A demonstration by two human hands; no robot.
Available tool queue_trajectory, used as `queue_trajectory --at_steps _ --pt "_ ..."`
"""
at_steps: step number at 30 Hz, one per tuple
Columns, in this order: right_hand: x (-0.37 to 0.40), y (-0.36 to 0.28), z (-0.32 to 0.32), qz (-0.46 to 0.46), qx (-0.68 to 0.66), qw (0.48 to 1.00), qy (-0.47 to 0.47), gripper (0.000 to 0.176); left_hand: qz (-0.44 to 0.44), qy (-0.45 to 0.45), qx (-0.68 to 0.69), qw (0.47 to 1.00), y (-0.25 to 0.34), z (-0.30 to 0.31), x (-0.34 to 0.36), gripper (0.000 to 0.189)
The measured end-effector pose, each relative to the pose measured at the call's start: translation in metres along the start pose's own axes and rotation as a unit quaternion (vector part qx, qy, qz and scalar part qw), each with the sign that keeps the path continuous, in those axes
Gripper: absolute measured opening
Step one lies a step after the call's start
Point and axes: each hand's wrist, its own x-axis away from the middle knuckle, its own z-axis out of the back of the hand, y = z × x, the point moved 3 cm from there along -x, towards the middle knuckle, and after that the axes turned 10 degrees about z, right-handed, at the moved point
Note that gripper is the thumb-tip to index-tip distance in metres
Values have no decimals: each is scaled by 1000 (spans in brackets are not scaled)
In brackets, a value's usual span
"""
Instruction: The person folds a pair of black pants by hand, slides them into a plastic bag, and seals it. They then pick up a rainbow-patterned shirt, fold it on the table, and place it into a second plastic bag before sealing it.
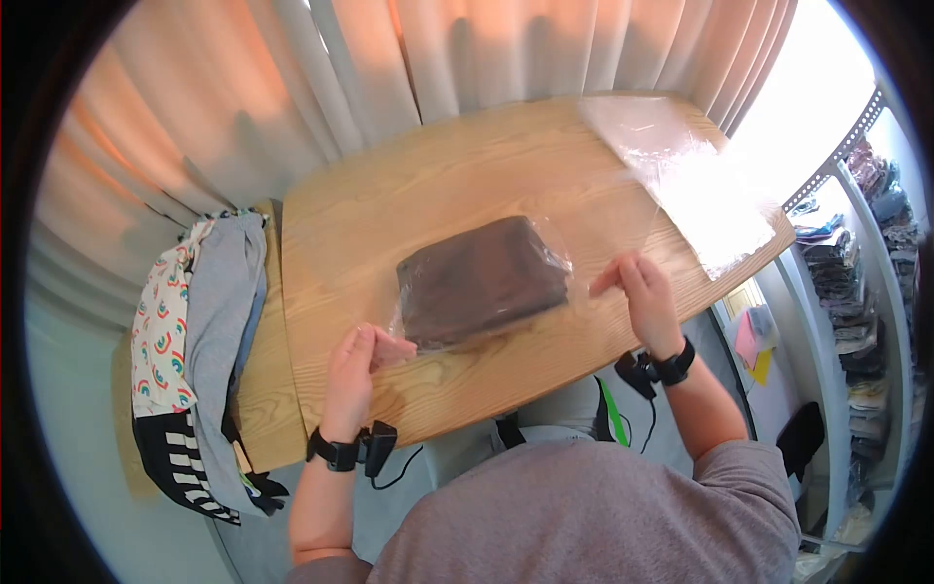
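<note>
A folded dark garment in a clear plastic bag [482, 282] lies flat on the wooden table [389, 204]. At the bag's lower left corner is my left hand [362, 365], its fingers stretched toward the plastic and its thumb apart from them; whether they touch is hard to make out. My right hand [642, 297] is raised a little to the right of the bag, apart from the dark garment, with its fingers extended and nothing visible in them. Both wrists wear black straps with small devices.
Clear plastic bags [681, 185] lie at the table's right side. On the left, several garments [219, 321], among them a rainbow print and a grey one, are draped over a side surface. A shelf with packed items [846, 311] stands at the right. Curtains [486, 58] hang behind the table.
</note>
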Motion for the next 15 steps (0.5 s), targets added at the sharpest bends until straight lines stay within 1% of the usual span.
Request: queue_trajectory --at_steps 2,3,4,5,6,7,9,10,11,12,13,15 --pt "29 27 5 -69 -72 995 -13 18 23 0 6 1000 -22 -3 8 36" --pt "41 31 4 -77 -72 994 -15 18 35 -2 7 999 -30 -4 11 37" --pt "48 30 3 -45 -68 996 -23 20 38 6 4 999 -35 -4 12 37" --pt "51 28 2 -12 -65 997 -30 25 42 7 6 999 -39 -3 13 37" --pt "53 22 2 2 -43 998 -45 31 47 13 15 999 -42 -2 14 38" --pt "54 25 3 -1 -42 998 -46 31 51 18 24 998 -45 -1 13 38" --pt "58 31 6 2 83 994 -76 22 47 17 25 998 -48 2 12 38" --pt "57 31 6 0 84 994 -74 22 40 16 24 999 -49 2 12 38" --pt "53 30 5 20 113 991 -76 17 43 14 24 999 -49 1 12 38" --pt "51 29 2 41 141 986 -77 13 31 37 -8 999 -49 2 14 38" --pt "50 29 -1 39 141 986 -76 13 18 60 -39 997 -48 3 14 37" --pt "49 27 -4 39 147 988 -38 13 5 66 -66 996 -48 4 16 35"
